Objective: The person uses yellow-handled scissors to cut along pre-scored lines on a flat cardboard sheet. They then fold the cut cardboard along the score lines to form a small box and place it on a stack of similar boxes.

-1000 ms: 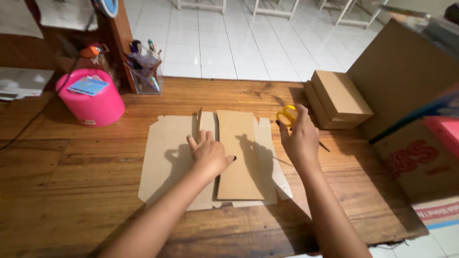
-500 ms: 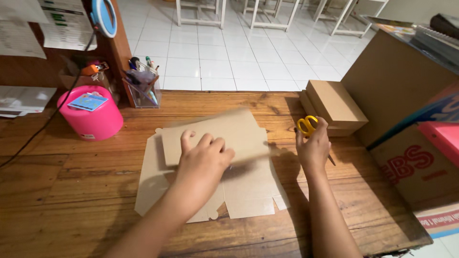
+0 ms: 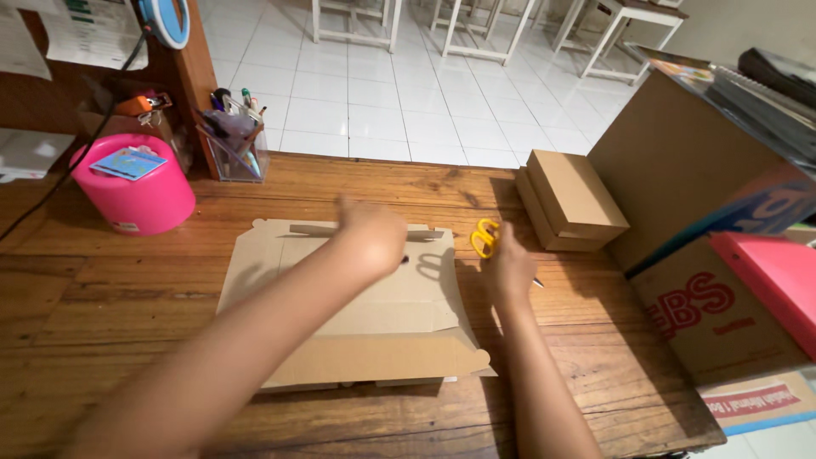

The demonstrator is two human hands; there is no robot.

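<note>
The left hand (image 3: 374, 231) reaches forward with the arm stretched across the flat cardboard sheet (image 3: 357, 323), which lies on the table (image 3: 110, 340) under the forearm. This hand is blurred, so its grip cannot be told, though it is at the sheet's far edge. The right hand (image 3: 508, 270), just right of the sheet, is closed on yellow-handled scissors (image 3: 484, 238), their handles sticking out beyond the knuckles. Beyond it sit stacked brown boxes (image 3: 571, 200).

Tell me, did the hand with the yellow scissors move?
Yes. The right hand with the yellow scissors slid off the flat cardboard onto bare table, toward the small brown boxes.
</note>
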